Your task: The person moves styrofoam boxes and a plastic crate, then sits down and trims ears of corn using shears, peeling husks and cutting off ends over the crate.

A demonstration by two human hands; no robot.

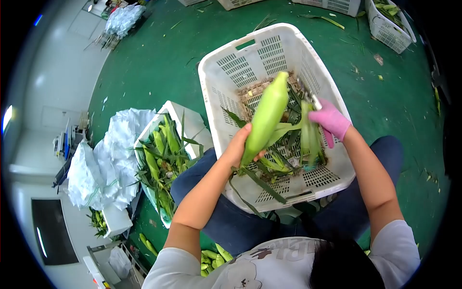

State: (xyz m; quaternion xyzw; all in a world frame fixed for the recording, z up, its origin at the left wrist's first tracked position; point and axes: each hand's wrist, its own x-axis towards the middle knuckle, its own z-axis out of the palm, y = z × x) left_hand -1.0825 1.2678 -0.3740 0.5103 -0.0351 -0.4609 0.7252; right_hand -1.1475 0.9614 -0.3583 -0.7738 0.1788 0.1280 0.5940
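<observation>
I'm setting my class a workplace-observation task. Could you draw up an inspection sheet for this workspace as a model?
Surface: green floor; white slatted crate stands between the person's legs.
Job's things: one green ear of corn, held over the crate, tilted.
Clutter: loose husks inside the crate; leaf scraps on the floor.
Hands: left hand, bare, grips the ear's lower part; right hand, in a pink glove, is closed on what looks like a slim tool, too blurred to identify.
Cables: nothing seen.
Surroundings: white box of leafy ears on the left; crumpled plastic sheeting beyond it; another crate far right.
</observation>
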